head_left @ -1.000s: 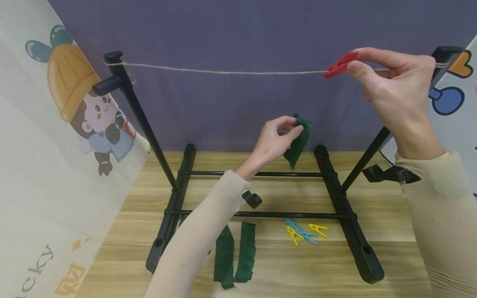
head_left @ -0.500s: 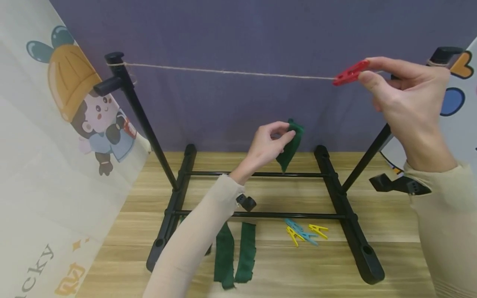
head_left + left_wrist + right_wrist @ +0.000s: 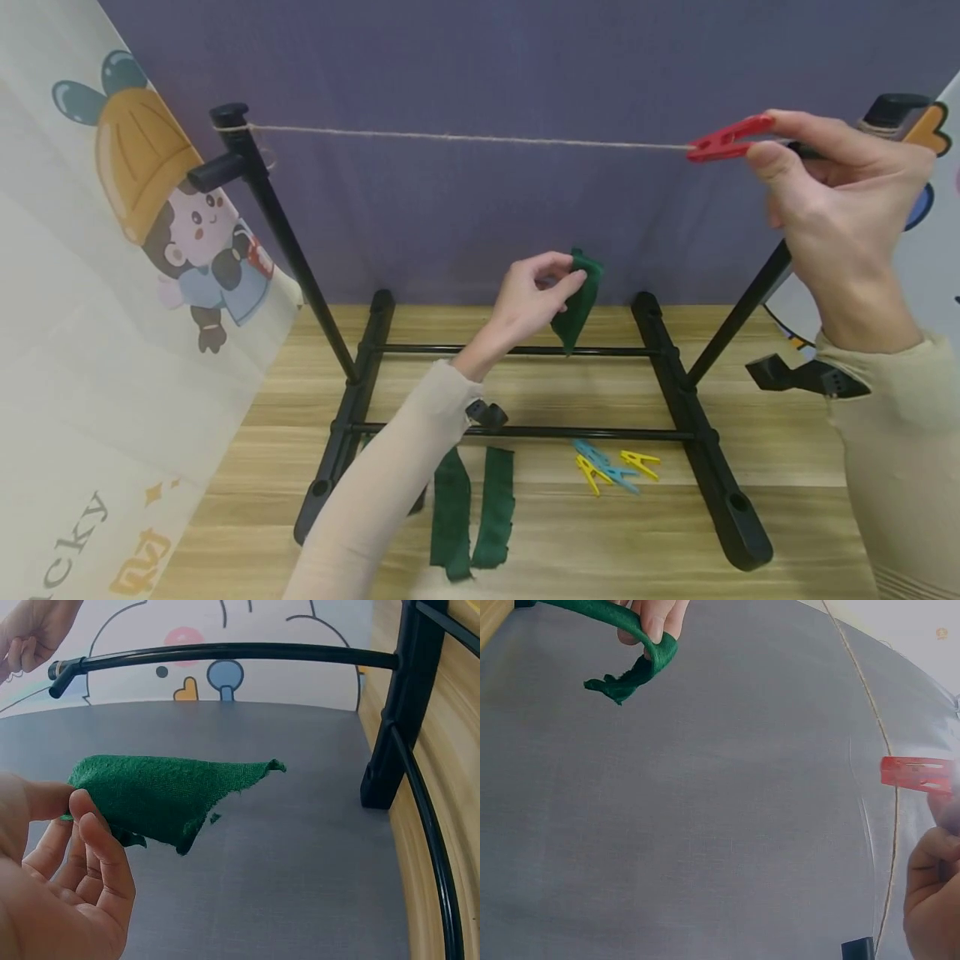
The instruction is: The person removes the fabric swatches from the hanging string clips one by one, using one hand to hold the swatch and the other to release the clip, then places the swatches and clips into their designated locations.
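Observation:
My left hand (image 3: 521, 302) pinches a green cloth strip (image 3: 576, 308) between thumb and fingers, below the string. In the left wrist view the green cloth (image 3: 157, 795) hangs folded over, with a ragged edge. My right hand (image 3: 851, 208) pinches a red clothespin (image 3: 723, 140) by its handle end, near the right post. The clothespin's tip meets the twine line (image 3: 450, 136); in the right wrist view the twine (image 3: 894, 847) crosses by the red clothespin (image 3: 915, 774). Whether it clips the twine, I cannot tell.
A black frame with a left post (image 3: 288, 258) and a floor crossbar (image 3: 585, 433) holds the twine. Green cloth strips (image 3: 493, 508) lie on the wooden surface (image 3: 600, 550), left of yellow and blue clothespins (image 3: 617, 475). A dark backdrop (image 3: 480, 67) stands behind.
My right hand has moved right with the red clothespin along the twine. The left hand has drifted a little left and down, still holding the cloth strip.

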The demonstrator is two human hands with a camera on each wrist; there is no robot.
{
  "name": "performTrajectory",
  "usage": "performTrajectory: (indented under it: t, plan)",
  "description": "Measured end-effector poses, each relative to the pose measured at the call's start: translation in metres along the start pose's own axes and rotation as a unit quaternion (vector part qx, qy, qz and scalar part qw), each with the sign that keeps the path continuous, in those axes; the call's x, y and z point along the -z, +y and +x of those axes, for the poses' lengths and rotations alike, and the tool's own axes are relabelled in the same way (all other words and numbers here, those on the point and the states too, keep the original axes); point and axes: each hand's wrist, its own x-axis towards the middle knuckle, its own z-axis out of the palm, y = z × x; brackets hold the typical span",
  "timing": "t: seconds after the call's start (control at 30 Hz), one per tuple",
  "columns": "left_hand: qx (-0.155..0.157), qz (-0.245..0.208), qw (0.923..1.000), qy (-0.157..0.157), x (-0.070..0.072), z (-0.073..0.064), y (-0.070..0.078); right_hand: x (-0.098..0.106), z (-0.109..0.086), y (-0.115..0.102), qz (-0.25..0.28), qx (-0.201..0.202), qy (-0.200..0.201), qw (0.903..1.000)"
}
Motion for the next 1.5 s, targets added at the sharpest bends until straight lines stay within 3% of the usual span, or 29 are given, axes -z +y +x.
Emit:
performTrajectory:
  t: [0.27,0.53,1.07,1.5]
  plan:
    - [-0.001,-0.006,1.0000,0.001,0.005,-0.007,-0.003,-0.001,0.000,0.003,0.029,0.013,0.022,0.9993]
    - [-0.010,0.016,0.9998,0.009,0.009,-0.014,-0.007,-0.002,0.001,0.004,0.039,0.019,0.030,0.9986]
    - [-0.001,0.038,0.9988,0.030,0.010,-0.029,-0.012,-0.002,-0.015,0.003,0.006,0.014,-0.020,0.9997]
    - [0.002,0.038,0.9993,-0.004,0.015,-0.042,-0.015,0.000,-0.037,0.004,0.017,-0.007,-0.061,0.9980]
